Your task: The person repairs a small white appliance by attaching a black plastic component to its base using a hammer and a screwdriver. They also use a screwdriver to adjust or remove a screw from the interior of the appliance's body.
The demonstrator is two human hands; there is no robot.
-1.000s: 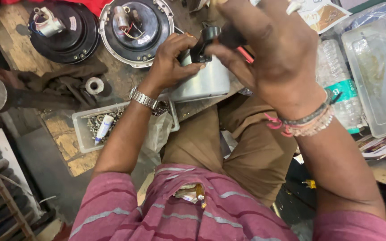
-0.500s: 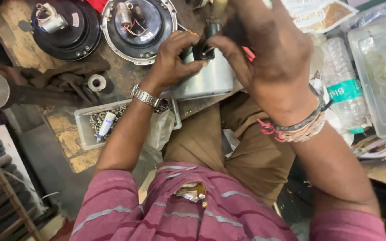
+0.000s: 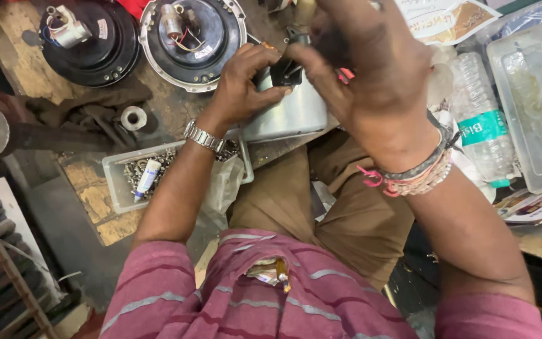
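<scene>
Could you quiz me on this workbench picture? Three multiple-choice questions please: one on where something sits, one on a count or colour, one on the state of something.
1. Where is the clear tray of screws?
A. under the left forearm
B. on the round housings
C. right of the bottle

2. How many round dark housings lie at the top left?
A. one
B. two
C. four

3. What is the left hand doing?
A. resting flat on the bench
B. gripping a small black part
C. holding the bottle

Answers:
1. A, the tray sits beside the wristwatch.
2. B, a black housing and a silver-rimmed housing.
3. B, its fingers close on the part above the silver metal piece, with the right hand also on it.
</scene>
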